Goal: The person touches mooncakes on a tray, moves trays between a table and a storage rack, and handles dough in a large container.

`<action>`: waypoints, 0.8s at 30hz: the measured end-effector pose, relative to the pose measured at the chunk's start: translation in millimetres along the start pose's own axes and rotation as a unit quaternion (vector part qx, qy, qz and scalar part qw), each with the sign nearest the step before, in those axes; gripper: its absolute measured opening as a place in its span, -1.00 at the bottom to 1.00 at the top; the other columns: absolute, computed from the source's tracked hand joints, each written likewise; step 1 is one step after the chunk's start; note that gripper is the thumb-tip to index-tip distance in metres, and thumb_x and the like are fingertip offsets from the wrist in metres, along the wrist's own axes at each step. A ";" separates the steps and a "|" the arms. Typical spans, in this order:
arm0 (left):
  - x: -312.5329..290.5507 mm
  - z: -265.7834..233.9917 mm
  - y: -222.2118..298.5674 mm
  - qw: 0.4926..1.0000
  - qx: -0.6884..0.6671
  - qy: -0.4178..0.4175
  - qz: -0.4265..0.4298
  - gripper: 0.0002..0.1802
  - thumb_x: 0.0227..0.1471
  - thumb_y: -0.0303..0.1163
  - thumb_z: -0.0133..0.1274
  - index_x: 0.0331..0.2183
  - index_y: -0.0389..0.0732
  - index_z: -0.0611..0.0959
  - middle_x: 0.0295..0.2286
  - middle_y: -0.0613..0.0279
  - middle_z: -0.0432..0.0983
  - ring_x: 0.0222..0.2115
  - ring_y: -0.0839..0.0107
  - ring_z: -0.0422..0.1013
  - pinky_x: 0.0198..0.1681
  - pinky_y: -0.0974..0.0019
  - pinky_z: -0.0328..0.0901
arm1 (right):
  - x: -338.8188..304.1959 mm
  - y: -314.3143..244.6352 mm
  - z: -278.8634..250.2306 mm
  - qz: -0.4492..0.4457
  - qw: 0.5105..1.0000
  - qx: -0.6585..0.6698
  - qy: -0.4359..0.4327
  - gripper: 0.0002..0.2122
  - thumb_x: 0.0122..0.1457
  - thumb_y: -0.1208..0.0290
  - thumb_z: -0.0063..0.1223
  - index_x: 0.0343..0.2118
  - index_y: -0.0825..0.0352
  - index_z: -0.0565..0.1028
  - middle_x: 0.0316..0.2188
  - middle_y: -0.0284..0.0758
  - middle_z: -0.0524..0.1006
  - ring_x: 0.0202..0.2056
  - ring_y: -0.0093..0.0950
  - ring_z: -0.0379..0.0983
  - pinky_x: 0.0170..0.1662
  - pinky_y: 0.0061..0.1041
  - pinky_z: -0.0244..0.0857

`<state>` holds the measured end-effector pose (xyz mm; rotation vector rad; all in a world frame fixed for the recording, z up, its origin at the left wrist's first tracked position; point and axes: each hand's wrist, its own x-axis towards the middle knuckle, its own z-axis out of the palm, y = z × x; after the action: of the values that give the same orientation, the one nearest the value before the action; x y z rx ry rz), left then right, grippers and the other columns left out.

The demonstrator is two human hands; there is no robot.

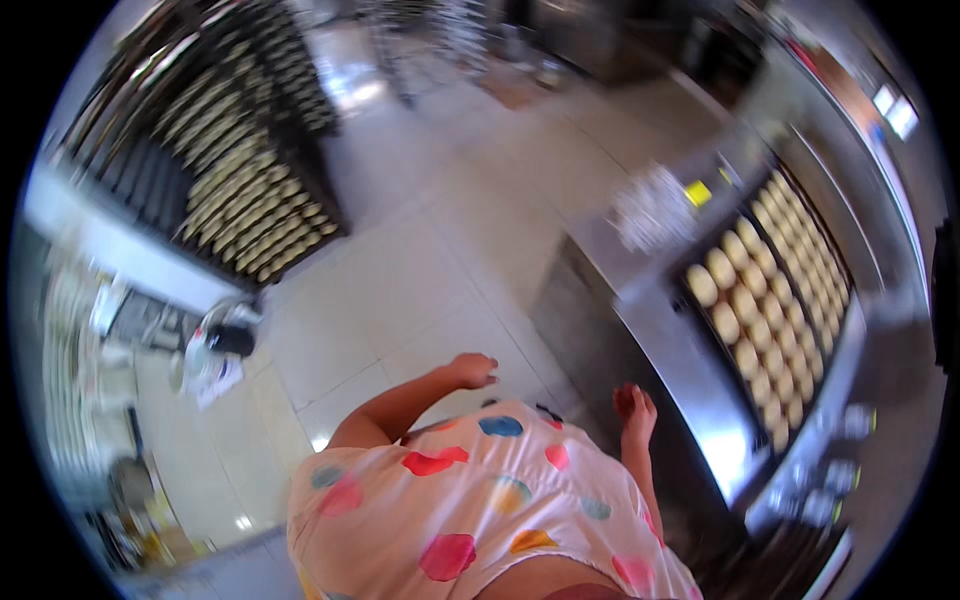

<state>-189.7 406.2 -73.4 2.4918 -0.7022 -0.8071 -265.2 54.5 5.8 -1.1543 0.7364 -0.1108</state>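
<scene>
My left hand (pixel 472 371) hangs over the tiled floor in front of my polka-dot apron (pixel 440 490), its fingers loosely curled in with nothing seen in them. Close to the near edge of the steel worktable (pixel 665 350) is my right hand (pixel 636 408), raised, its fingers bent but apart, and apparently holding nothing. On that table lie two dark trays. Round golden buns (pixel 727 322) fill the nearer one in rows, and smaller pale pieces (pixel 790 225) fill the farther one.
A tall rack (pixel 285 185) at the left carries trays of pale dough pieces. Clear crumpled plastic (pixel 655 210) and a yellow item (pixel 698 193) sit at the table's far end. Transparent containers (pixel 855 420) stand at the right. A white jug-like container (pixel 205 355) is at the left.
</scene>
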 end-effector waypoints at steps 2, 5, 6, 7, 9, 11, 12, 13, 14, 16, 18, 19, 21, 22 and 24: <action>-32.4 -15.3 -31.7 0.998 -0.016 0.025 -0.047 -0.59 -0.04 -0.05 -0.01 -0.31 -0.22 0.52 -0.41 -0.02 0.50 -0.32 0.00 0.41 -0.30 0.00 0.31 | 13.4 8.1 53.0 0.005 0.997 -0.039 -0.073 -0.83 0.14 0.34 -0.02 -0.41 0.35 0.46 -0.50 -0.28 0.53 -0.46 -0.44 0.50 -0.42 -0.55 0.38; -79.7 -39.5 -62.6 0.989 -0.038 0.085 -0.112 -0.59 0.00 -0.05 -0.04 -0.28 -0.22 0.53 -0.39 0.00 0.51 -0.32 0.02 0.42 -0.29 0.03 0.32 | 25.7 24.2 147.8 0.037 0.978 -0.104 -0.175 -0.82 0.14 0.33 -0.03 -0.38 0.37 0.47 -0.49 -0.25 0.54 -0.47 -0.44 0.50 -0.45 -0.55 0.37; -94.0 -44.5 -70.2 0.982 -0.080 0.113 -0.132 -0.57 0.01 -0.05 -0.04 -0.24 -0.21 0.52 -0.37 0.00 0.51 -0.31 0.03 0.42 -0.28 0.06 0.32 | 27.4 28.1 180.1 0.045 0.966 -0.117 -0.228 -0.81 0.14 0.33 -0.03 -0.36 0.37 0.47 -0.48 -0.25 0.54 -0.47 -0.44 0.50 -0.44 -0.54 0.37; -107.8 -48.3 -75.9 0.972 -0.120 0.135 -0.150 -0.56 0.02 -0.05 -0.05 -0.21 -0.21 0.51 -0.35 0.01 0.52 -0.31 0.05 0.43 -0.27 0.09 0.32 | 25.6 32.7 212.5 0.056 0.953 -0.134 -0.265 -0.80 0.15 0.32 -0.04 -0.35 0.38 0.47 -0.47 -0.25 0.55 -0.46 -0.44 0.50 -0.43 -0.54 0.37; -132.8 -54.2 -83.5 0.944 -0.201 0.188 -0.182 -0.52 0.04 -0.03 -0.05 -0.15 -0.22 0.50 -0.32 0.04 0.53 -0.30 0.13 0.45 -0.25 0.17 0.33 | 17.8 38.2 271.6 0.064 0.921 -0.186 -0.337 -0.79 0.14 0.32 -0.04 -0.29 0.38 0.46 -0.42 -0.26 0.54 -0.38 -0.46 0.49 -0.34 -0.51 0.37; -155.3 -61.5 -93.6 0.916 -0.258 0.235 -0.196 -0.51 0.04 -0.03 -0.05 -0.15 -0.23 0.51 -0.31 0.06 0.54 -0.29 0.16 0.46 -0.23 0.21 0.33 | 10.3 41.3 330.2 0.057 0.884 -0.214 -0.411 -0.78 0.15 0.32 -0.04 -0.27 0.39 0.46 -0.41 -0.25 0.54 -0.37 -0.46 0.49 -0.32 -0.51 0.37; -165.0 -66.0 -98.0 0.901 -0.284 0.258 -0.203 -0.51 0.04 -0.03 -0.05 -0.15 -0.24 0.51 -0.31 0.07 0.54 -0.28 0.17 0.46 -0.22 0.22 0.33 | 7.1 42.0 355.3 0.049 0.859 -0.211 -0.465 -0.77 0.15 0.32 -0.05 -0.26 0.39 0.46 -0.40 -0.24 0.54 -0.37 -0.46 0.49 -0.31 -0.51 0.37; -173.1 -72.5 -105.1 0.884 -0.316 0.265 -0.220 -0.50 0.05 -0.03 -0.06 -0.16 -0.26 0.52 -0.33 0.08 0.54 -0.29 0.22 0.46 -0.20 0.26 0.32 | 4.6 45.0 382.7 0.055 0.847 -0.226 -0.478 -0.77 0.17 0.32 -0.07 -0.28 0.40 0.46 -0.40 -0.23 0.55 -0.38 -0.47 0.50 -0.32 -0.53 0.37; -181.8 -84.4 -114.5 0.869 -0.340 0.281 -0.226 -0.51 0.05 -0.05 -0.05 -0.17 -0.28 0.52 -0.33 0.07 0.54 -0.30 0.24 0.47 -0.21 0.27 0.32 | 2.0 46.3 407.9 0.064 0.841 -0.233 -0.484 -0.78 0.17 0.32 -0.08 -0.28 0.40 0.46 -0.40 -0.23 0.54 -0.37 -0.47 0.50 -0.32 -0.53 0.38; -196.5 -103.4 -133.2 0.834 -0.389 0.310 -0.238 -0.53 0.06 -0.09 -0.05 -0.19 -0.31 0.53 -0.34 0.06 0.54 -0.33 0.27 0.47 -0.21 0.28 0.33 | 1.3 54.7 452.7 0.078 0.826 -0.235 -0.506 -0.78 0.17 0.34 -0.09 -0.27 0.40 0.45 -0.39 -0.23 0.54 -0.37 -0.47 0.49 -0.31 -0.53 0.38; -212.6 -134.3 -164.7 0.812 -0.407 0.339 -0.246 -0.55 0.07 -0.14 -0.03 -0.15 -0.31 0.50 -0.32 0.10 0.54 -0.31 0.35 0.47 -0.22 0.33 0.33 | 2.9 62.1 497.6 0.094 0.818 -0.224 -0.521 -0.78 0.18 0.34 -0.09 -0.27 0.41 0.45 -0.39 -0.23 0.54 -0.36 -0.47 0.49 -0.30 -0.53 0.38; -217.6 -148.2 -181.6 0.799 -0.420 0.354 -0.245 -0.56 0.07 -0.16 -0.03 -0.13 -0.32 0.49 -0.31 0.12 0.53 -0.30 0.40 0.47 -0.22 0.35 0.33 | 6.0 66.0 518.5 0.102 0.815 -0.220 -0.526 -0.78 0.18 0.34 -0.10 -0.27 0.41 0.45 -0.39 -0.23 0.54 -0.36 -0.47 0.49 -0.30 -0.53 0.38; -230.9 -182.4 -219.1 0.751 -0.465 0.406 -0.236 -0.59 0.08 -0.22 -0.02 -0.13 -0.35 0.47 -0.30 0.13 0.52 -0.30 0.42 0.46 -0.22 0.37 0.34 | 11.0 70.7 566.3 0.120 0.806 -0.215 -0.538 -0.78 0.18 0.35 -0.10 -0.27 0.41 0.44 -0.38 -0.22 0.54 -0.37 -0.46 0.49 -0.30 -0.52 0.38; -236.8 -198.6 -238.1 0.720 -0.494 0.426 -0.238 -0.60 0.09 -0.26 -0.02 -0.13 -0.36 0.47 -0.29 0.14 0.52 -0.29 0.43 0.46 -0.22 0.39 0.34 | 13.0 72.5 590.9 0.129 0.802 -0.213 -0.543 -0.78 0.18 0.35 -0.10 -0.26 0.41 0.44 -0.38 -0.22 0.54 -0.37 -0.46 0.49 -0.30 -0.52 0.38; -254.1 -232.6 -271.7 0.656 -0.543 0.478 -0.214 -0.62 0.09 -0.29 -0.02 -0.14 -0.37 0.47 -0.28 0.12 0.51 -0.28 0.38 0.46 -0.20 0.38 0.36 | 12.5 68.4 648.8 0.132 0.786 -0.205 -0.568 -0.77 0.18 0.35 -0.11 -0.24 0.42 0.43 -0.36 -0.21 0.53 -0.35 -0.46 0.49 -0.28 -0.50 0.38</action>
<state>-132.0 820.1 59.9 1.4930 0.6399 0.1241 101.4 590.3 71.5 -1.2514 -0.2040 0.9679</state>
